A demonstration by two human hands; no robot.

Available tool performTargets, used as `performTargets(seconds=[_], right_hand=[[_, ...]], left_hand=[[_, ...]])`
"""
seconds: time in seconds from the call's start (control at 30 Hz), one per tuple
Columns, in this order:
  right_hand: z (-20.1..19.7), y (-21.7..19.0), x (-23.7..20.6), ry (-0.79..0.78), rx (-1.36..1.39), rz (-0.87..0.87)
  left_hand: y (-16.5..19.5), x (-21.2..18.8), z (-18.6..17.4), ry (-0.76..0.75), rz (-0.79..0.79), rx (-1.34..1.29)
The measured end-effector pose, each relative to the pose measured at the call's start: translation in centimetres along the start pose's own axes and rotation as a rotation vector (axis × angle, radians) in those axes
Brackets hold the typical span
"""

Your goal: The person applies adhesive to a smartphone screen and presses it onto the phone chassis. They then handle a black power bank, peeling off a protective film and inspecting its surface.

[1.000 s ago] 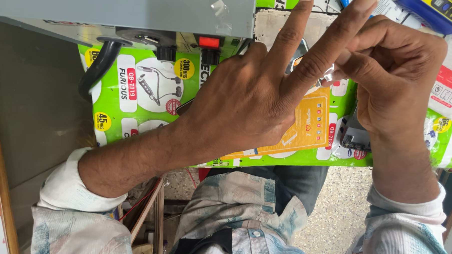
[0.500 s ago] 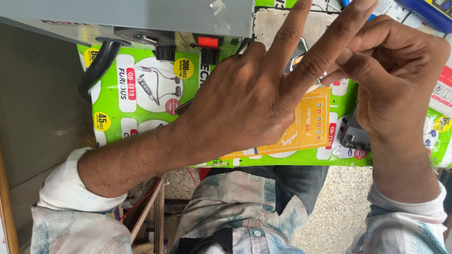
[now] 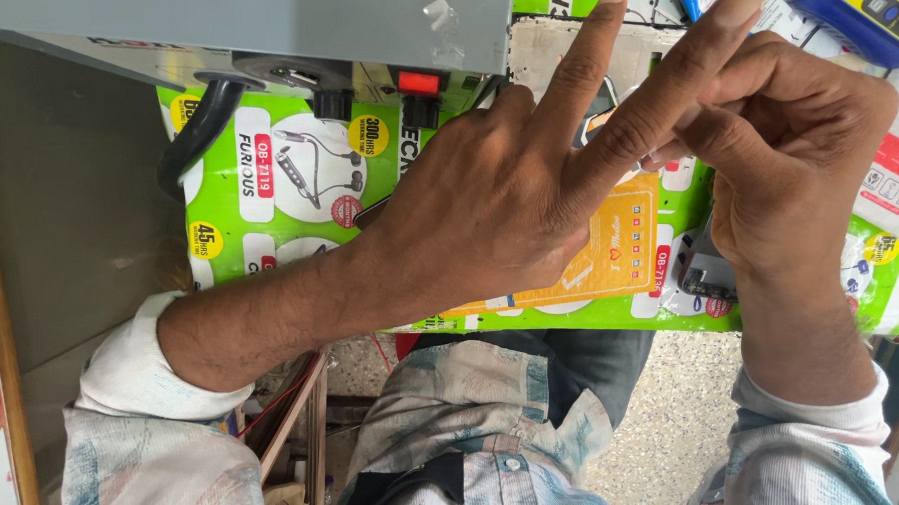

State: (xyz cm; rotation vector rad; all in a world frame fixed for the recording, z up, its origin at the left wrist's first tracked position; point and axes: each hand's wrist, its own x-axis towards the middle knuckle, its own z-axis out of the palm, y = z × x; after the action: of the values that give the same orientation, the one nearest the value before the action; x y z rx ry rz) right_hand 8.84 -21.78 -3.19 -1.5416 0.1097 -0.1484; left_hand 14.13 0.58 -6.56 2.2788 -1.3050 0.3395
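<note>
A cluttered bench carries green printed packaging (image 3: 272, 187) under a grey metal box (image 3: 249, 16), its near edge over a speckled floor (image 3: 662, 439). The left hand (image 3: 491, 204) and right hand (image 3: 791, 165) meet, pinching something small, hidden between the fingers.

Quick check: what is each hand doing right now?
Left hand: two fingers extended, held item hidden, cannot tell.
Right hand: curled closed; contents cannot be told.
</note>
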Motion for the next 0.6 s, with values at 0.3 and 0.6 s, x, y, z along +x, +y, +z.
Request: performTargets(seconds=[0.3, 0.6], right_hand=[[0.25, -0.22, 0.02, -0.001, 0.037, -0.014], [0.31, -0.32, 0.18, -0.004, -0.009, -0.020]], left_hand=[[-0.01, -0.10, 0.15, -0.003, 0.006, -0.011], [0.25, 0.05, -0.32, -0.010, -0.024, -0.045]])
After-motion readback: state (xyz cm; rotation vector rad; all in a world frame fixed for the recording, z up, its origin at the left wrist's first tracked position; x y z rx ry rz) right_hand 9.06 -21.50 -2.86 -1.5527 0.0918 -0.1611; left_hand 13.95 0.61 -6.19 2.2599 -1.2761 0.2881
